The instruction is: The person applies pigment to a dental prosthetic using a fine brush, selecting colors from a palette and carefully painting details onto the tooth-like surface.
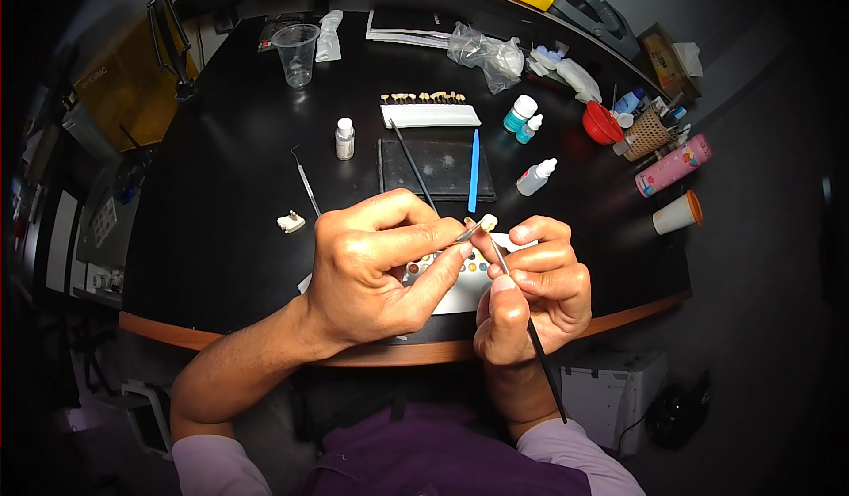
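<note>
My left hand (380,266) is closed on a slim metal tweezer-like tool (469,232). At its tip sits a small cream tooth crown (487,223). My right hand (535,297) grips a fine brush (542,363) with a black handle, its tip end close to the crown; whether it touches I cannot tell. Beneath both hands, partly hidden, lies a white palette (460,300) with several coloured dots. Left of my left hand rest a tooth model piece (290,222) and a thin metal probe (306,182).
Ahead lie a dark slab (398,160), a second brush (409,156), a blue spatula (474,171) and a tooth shade guide (431,116). Small bottles (345,140) (536,178) (520,113) stand around them. Farther right are a red bowl (602,123), a pink flask (674,166) and a paper cup (677,213).
</note>
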A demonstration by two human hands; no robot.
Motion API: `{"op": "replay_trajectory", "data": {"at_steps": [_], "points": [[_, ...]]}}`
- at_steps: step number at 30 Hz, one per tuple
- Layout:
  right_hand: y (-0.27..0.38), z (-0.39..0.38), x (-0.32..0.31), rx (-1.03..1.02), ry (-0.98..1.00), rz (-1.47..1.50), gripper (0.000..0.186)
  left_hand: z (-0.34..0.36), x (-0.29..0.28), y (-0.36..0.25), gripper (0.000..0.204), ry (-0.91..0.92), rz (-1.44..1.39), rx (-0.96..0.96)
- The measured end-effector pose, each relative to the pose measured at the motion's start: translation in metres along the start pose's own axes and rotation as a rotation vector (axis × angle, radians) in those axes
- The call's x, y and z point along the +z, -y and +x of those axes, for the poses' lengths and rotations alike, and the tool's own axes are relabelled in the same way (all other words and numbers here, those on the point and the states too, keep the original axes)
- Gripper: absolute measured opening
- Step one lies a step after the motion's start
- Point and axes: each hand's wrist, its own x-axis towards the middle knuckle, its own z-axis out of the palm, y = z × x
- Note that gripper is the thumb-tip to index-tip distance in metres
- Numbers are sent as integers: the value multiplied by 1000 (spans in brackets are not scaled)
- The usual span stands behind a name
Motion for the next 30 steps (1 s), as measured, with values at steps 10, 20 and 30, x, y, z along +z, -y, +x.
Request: {"op": "replay_trajectory", "data": {"at_steps": [10, 20, 30], "points": [[-1, 0, 3, 16, -41, 81, 17, 2, 4, 2, 14, -8, 12, 43], [0, 1, 1, -2, -11, 20, 18, 1, 2, 0, 16, 8, 12, 1], [-3, 1, 5, 0, -59, 77, 18, 2, 4, 1, 15, -3, 4, 8]]}}
